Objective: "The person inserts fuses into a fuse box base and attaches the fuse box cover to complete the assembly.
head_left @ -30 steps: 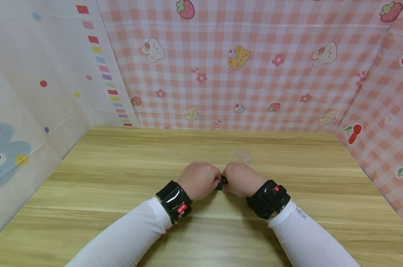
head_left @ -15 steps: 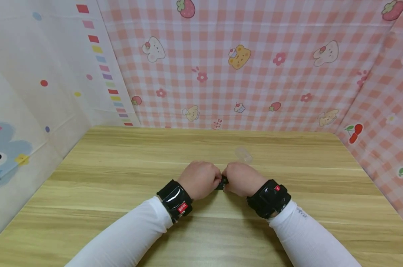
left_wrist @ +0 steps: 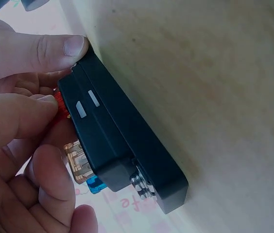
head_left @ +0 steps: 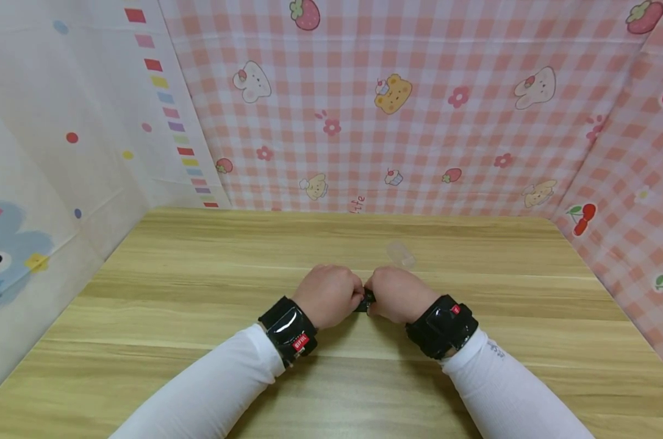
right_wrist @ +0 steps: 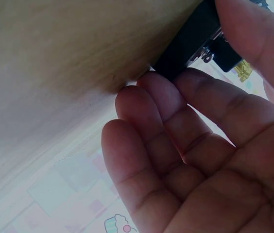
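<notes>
A small black fuse block (head_left: 366,300) is held low over the table between both hands, mostly covered by them in the head view. In the left wrist view the fuse block (left_wrist: 103,116) shows its thick base, screw terminals (left_wrist: 142,183), a red blade fuse (left_wrist: 60,103), a tan one (left_wrist: 77,160) and a blue one (left_wrist: 97,184). My left hand (head_left: 331,296) grips one end, its thumb on the base and a fingertip right at the red fuse. My right hand (head_left: 399,296) grips the other end between thumb and index finger; its other fingers lie loosely curled beside it.
A clear plastic cover (head_left: 401,255) lies on the wood-grain table (head_left: 243,256) just behind my right hand. Printed cloth hangs behind the table (head_left: 353,146) and along both sides. Black bands (head_left: 289,332) wrap both wrists over white sleeves.
</notes>
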Motion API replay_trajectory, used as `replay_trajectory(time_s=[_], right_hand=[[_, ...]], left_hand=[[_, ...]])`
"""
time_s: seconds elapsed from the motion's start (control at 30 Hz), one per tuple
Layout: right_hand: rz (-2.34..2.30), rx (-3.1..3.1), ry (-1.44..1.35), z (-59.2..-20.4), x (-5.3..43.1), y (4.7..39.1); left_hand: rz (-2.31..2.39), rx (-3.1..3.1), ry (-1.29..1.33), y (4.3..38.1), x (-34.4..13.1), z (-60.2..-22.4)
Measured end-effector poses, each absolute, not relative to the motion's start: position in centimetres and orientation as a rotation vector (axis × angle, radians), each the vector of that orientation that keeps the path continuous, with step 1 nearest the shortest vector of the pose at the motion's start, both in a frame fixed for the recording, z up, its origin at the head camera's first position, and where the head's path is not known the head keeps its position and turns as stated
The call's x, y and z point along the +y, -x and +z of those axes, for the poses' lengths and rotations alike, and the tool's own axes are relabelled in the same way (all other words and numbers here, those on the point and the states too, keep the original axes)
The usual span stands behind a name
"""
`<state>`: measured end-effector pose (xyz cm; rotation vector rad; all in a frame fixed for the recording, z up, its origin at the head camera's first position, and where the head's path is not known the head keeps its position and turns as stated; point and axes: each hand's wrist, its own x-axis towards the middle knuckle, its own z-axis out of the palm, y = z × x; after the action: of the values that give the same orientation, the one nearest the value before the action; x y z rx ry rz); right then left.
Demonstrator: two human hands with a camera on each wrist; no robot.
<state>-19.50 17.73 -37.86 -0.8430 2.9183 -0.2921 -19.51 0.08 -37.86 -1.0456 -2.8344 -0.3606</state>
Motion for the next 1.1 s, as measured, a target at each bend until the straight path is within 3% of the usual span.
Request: replay_trajectory(time_s=[1.1], right_hand=[[-0.279,2.915,0.817,-37.86,17.62,19.45]], left_hand=[[-0.361,-2.855,1.036,19.5,0.12,-37.88]])
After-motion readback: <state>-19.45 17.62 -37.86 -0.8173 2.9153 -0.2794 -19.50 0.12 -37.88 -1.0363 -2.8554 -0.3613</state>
